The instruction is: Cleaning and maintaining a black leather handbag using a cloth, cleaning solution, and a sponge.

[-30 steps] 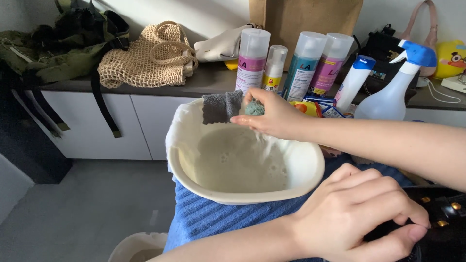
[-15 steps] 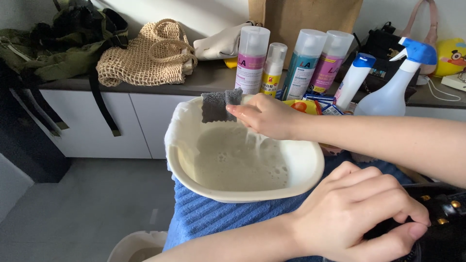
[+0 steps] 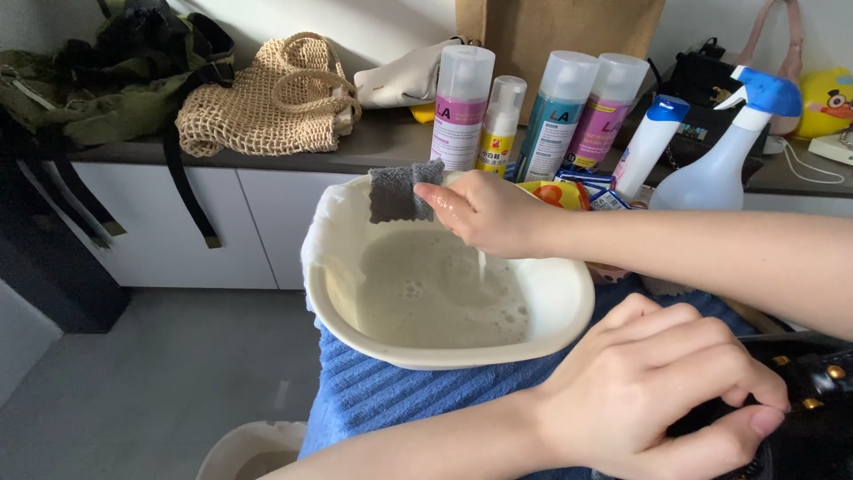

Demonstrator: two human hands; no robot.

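My right hand (image 3: 493,213) reaches in from the right and pinches a small grey cloth (image 3: 395,191) at the far rim of a cream basin (image 3: 533,347). The cloth hangs flat over the rim, and water trickles from my hand into the cloudy, soapy water (image 3: 435,293). The basin rests on a blue ribbed towel (image 3: 400,400). My left hand (image 3: 657,391) crosses low in front, its fingers curled around a black bag with gold studs (image 3: 813,400) at the lower right. Most of that bag is hidden.
A dark counter behind the basin holds several pump bottles (image 3: 462,107), a clear spray bottle with a blue head (image 3: 729,160), a woven net bag (image 3: 267,98), a green backpack (image 3: 107,80) and a brown paper bag (image 3: 551,27). A white bin (image 3: 249,449) stands on the grey floor below.
My right hand held the cloth bunched up above the basin. It has since shifted a little left and the cloth now hangs spread flat over the far rim. The left hand has stayed put.
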